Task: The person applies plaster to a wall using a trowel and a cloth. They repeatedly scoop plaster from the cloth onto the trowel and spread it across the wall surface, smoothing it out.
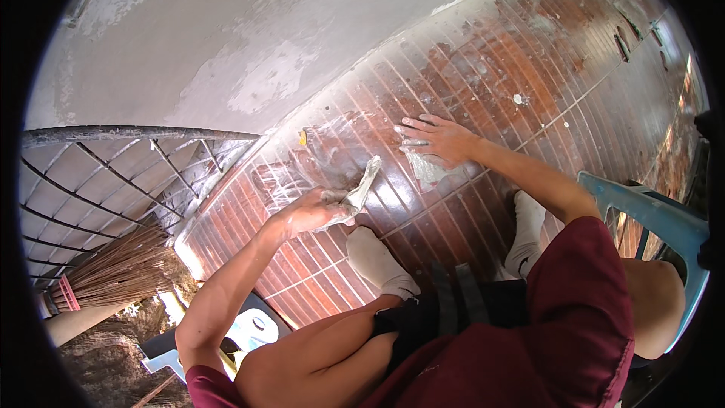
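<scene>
My left hand (pixel 308 211), smeared with white, is closed on a narrow whitish strip (pixel 365 185) that sticks up past the fingers. Whether the strip is folded cloth or a coated tool I cannot make out. Farther right, my right hand (pixel 440 141) lies with fingers stretched out at the brown tiled floor (pixel 483 98); its fingertips are whitened too. A pale crumpled patch (pixel 427 168), like thin plastic or a wet smear, shows just below that palm. Shiny, wet-looking tiles lie between the two hands.
A grey plastered wall (pixel 226 45) borders the floor. At left are a metal lattice (pixel 113 181) and a twig broom (pixel 121 264). A blue plastic stool (pixel 672 219) stands at right. My white-socked feet (pixel 377 257) rest below the hands. White specks (pixel 518 99) dot the tiles.
</scene>
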{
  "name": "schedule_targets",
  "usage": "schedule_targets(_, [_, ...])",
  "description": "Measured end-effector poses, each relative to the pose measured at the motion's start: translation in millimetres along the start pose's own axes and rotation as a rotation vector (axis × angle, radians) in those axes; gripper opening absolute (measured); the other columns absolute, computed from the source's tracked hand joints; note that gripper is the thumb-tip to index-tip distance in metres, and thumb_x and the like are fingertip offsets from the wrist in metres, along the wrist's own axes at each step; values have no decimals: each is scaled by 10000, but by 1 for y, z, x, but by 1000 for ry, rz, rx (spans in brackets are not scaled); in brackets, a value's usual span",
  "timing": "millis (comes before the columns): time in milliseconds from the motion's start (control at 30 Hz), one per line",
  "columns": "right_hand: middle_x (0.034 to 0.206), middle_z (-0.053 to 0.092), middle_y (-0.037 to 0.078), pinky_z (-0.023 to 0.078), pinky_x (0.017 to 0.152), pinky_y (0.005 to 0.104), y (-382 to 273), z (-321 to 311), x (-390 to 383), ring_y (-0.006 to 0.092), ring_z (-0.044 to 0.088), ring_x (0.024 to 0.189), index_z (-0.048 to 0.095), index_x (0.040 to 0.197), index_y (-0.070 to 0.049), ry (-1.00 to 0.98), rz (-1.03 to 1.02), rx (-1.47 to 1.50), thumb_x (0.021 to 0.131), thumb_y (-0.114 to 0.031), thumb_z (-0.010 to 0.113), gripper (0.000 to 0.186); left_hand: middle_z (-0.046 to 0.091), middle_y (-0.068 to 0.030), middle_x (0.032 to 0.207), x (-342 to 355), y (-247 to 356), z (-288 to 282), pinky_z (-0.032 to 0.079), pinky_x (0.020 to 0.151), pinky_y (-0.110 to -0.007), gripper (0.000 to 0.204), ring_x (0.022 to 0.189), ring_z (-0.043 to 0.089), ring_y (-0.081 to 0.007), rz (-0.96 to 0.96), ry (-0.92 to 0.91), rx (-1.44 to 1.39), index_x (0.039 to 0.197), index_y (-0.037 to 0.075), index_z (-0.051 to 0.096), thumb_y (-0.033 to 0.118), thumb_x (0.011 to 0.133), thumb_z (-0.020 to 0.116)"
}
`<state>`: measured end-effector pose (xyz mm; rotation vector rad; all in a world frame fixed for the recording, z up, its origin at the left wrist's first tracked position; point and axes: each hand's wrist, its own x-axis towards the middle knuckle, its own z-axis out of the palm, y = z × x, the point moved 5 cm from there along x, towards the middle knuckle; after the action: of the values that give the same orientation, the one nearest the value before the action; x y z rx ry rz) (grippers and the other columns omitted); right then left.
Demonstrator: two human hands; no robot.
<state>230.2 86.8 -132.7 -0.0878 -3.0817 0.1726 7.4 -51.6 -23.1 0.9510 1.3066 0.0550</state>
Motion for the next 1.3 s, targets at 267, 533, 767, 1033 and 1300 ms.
schedule_targets(267, [1560,215,104,186,1148,452,-2,1,-2,269,171,1448,546,1315,-200,14,71,39,796,-330,634,542,678,-60,1004,2,-4,-1,455,844,-271,300,923,591,-123,-3,6,25,1161,23,650,102,879,585])
schedule_targets(533, [1561,222,77,186,1155,447,-16,0,-23,248,162,1451,607,1249,-213,-145,-61,161,818,-363,625,456,702,-79,1016,2,-5,0,491,749,-260,309,883,633,-123,-19,26,-23,1190,27,637,94,894,580])
schedule_targets(767, [1564,223,70,178,1157,443,-29,-1,-25,246,163,1453,629,1224,-211,-112,-169,180,775,-339,642,467,680,-67,988,2,4,1,470,796,-277,298,895,598,-130,-30,29,-58,1152,10,646,123,879,603])
schedule_targets(1033, [1548,259,89,186,1152,442,-29,4,-27,243,195,1444,634,1213,-183,-106,-171,204,792,-289,601,436,686,-89,1011,-1,5,1,466,847,-278,305,952,615,-149,-21,38,-69,1156,2,640,127,880,612])
schedule_targets(1300, [1547,255,100,189,1151,426,-29,1,-36,235,207,1440,603,1250,-185,-53,-149,113,822,-300,577,444,694,-101,1019,2,2,-1,476,817,-272,344,912,626,-147,-8,49,4,1176,0,639,124,855,619])
